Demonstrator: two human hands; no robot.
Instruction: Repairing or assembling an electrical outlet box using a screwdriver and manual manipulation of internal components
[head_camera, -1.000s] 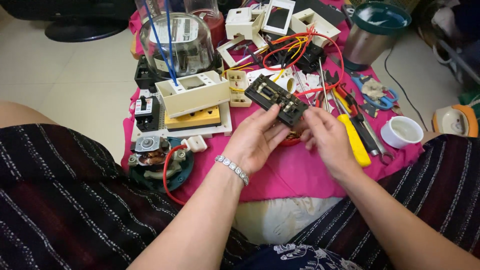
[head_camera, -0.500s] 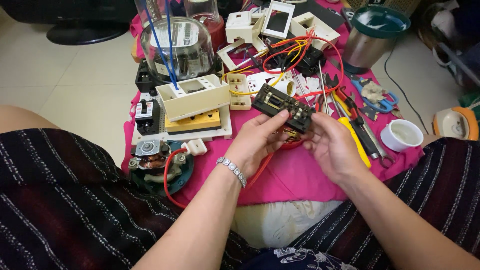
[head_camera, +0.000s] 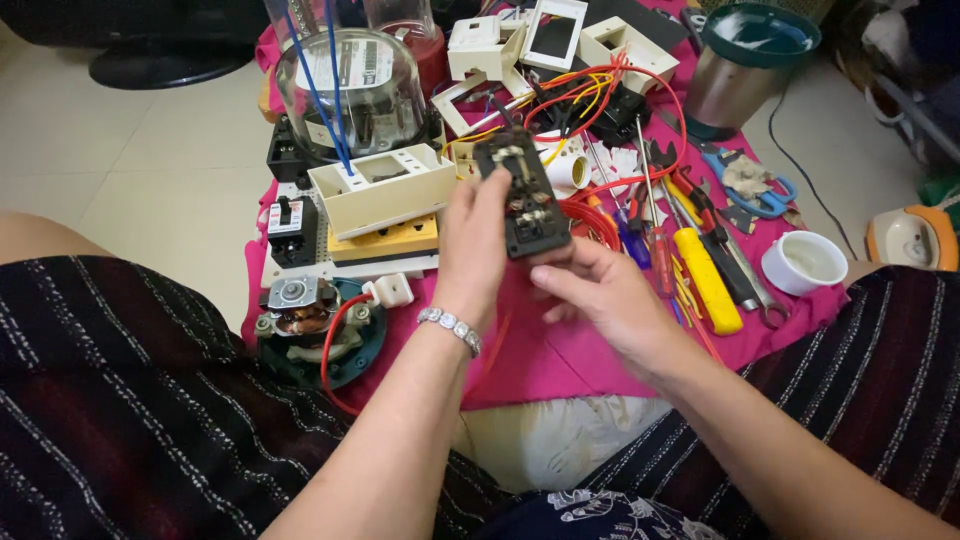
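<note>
I'm looking down at both hands raised over a pink cloth (head_camera: 590, 360) that is crowded with electrical parts. The left hand (head_camera: 475, 245) has its fingers wrapped along the side of a black switch block (head_camera: 522, 195), a matte rectangular plastic piece with small metal terminals on its face, held upright and slightly tilted. The right hand (head_camera: 600, 295) pinches the block's lower end from below, thumb and forefinger closed narrow on it. A beaded silver bracelet (head_camera: 450, 328) sits on the left wrist.

Just left of the hands there's a cream plastic box (head_camera: 385, 190) atop a yellow plate (head_camera: 385, 238), and behind it a clear glass dome meter (head_camera: 350, 90) with a pale label strip inside. Red wires (head_camera: 600, 95) tangle behind the block; where they end is hidden. A yellow-handled screwdriver (head_camera: 705, 280) lies to the right, beside a white cup (head_camera: 805, 262). A steel pot (head_camera: 750, 65) is cut off at the top edge.
</note>
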